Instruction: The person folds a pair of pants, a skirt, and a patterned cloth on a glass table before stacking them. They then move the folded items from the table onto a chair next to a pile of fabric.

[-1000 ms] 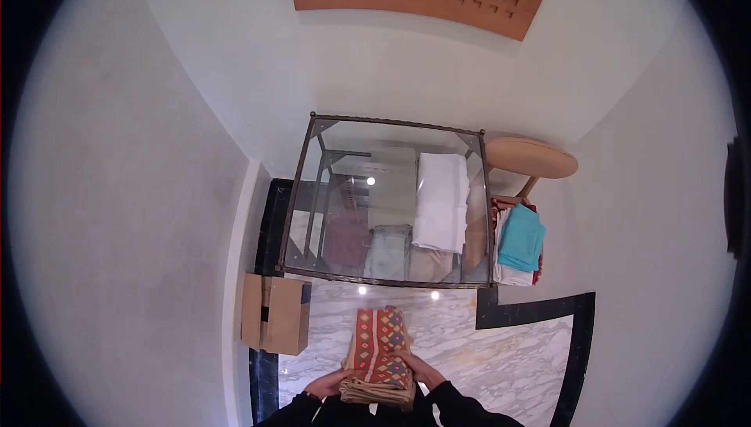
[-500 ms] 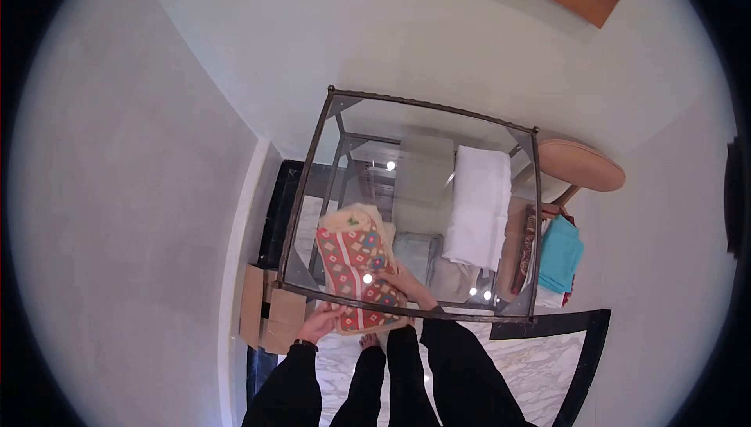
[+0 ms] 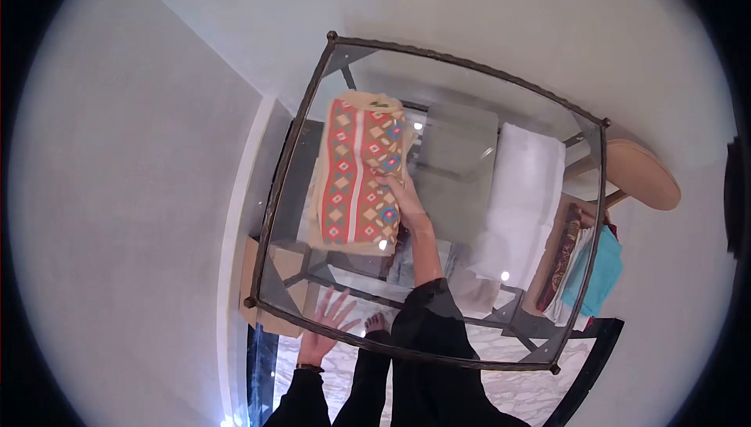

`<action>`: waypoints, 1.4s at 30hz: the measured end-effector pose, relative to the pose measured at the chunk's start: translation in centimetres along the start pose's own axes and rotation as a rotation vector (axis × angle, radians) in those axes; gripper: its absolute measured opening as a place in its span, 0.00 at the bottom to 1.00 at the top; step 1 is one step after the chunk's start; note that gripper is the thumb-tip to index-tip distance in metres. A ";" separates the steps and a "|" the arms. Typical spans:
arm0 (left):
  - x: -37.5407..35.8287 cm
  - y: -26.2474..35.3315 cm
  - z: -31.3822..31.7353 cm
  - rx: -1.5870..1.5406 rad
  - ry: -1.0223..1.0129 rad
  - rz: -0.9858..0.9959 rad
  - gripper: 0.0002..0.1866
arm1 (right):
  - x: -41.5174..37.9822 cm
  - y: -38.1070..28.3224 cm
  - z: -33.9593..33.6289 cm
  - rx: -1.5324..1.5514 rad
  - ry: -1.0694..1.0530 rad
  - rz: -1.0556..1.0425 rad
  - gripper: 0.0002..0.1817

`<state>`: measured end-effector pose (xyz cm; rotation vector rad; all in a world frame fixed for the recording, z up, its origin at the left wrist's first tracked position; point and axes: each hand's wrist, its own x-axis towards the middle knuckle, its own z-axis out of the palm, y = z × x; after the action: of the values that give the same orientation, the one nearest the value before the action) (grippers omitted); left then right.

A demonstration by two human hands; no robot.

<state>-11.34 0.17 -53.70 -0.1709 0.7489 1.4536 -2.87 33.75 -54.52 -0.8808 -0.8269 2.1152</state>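
A folded cloth (image 3: pixel 352 169) with a red, beige and blue geometric pattern lies under the glass tabletop, towards its left side. My right hand (image 3: pixel 403 196) reaches in beneath the glass and grips the cloth's right edge, thumb on top; the fingers underneath are hidden. My left hand (image 3: pixel 328 321) is open with fingers spread, apart from the cloth, by the front rail. Right of the patterned cloth, a grey-green folded cloth (image 3: pixel 458 169) and a white folded cloth (image 3: pixel 524 188) show through the glass.
A dark metal frame (image 3: pixel 469 58) edges the glass table. Cardboard (image 3: pixel 285 270) stands at the left. On the right are a tan rounded seat (image 3: pixel 645 177) and a box holding a turquoise cloth (image 3: pixel 598 270) and other fabrics. A marble floor (image 3: pixel 508 357) lies below.
The patterned cloth has moved farther in under the glass with my right hand. My left hand has let go of its near edge and opened. The view has shifted closer to the table.
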 end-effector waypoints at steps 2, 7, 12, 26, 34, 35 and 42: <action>-1.1 -1.3 -0.6 0.013 0.066 -0.055 0.34 | 1.0 2.1 -1.5 -0.061 0.094 0.011 0.36; -2.9 -3.0 -0.7 -0.010 0.031 -0.104 0.37 | 1.9 4.5 -1.4 -0.443 0.406 -0.169 0.46; -3.2 -3.4 0.0 0.058 0.067 -0.117 0.41 | -4.3 3.1 3.2 -0.893 0.572 -0.363 0.56; -3.7 -5.0 0.1 0.069 0.096 -0.159 0.44 | -7.4 8.7 4.2 -1.802 0.398 -0.428 0.36; -4.6 -6.4 -0.6 0.078 0.141 -0.188 0.34 | -6.8 7.4 6.2 -1.704 0.494 -0.328 0.39; -4.7 -6.7 -0.6 0.101 0.166 -0.207 0.33 | -7.6 7.0 6.2 -1.646 0.470 -0.304 0.39; -6.2 -10.5 1.8 0.389 0.347 -0.156 0.21 | -25.1 8.6 -3.1 -1.247 -0.005 -0.356 0.25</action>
<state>-0.54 -5.59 -52.33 -0.1788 1.2576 1.1169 9.83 10.26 -54.42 -1.1559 -2.1774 1.1324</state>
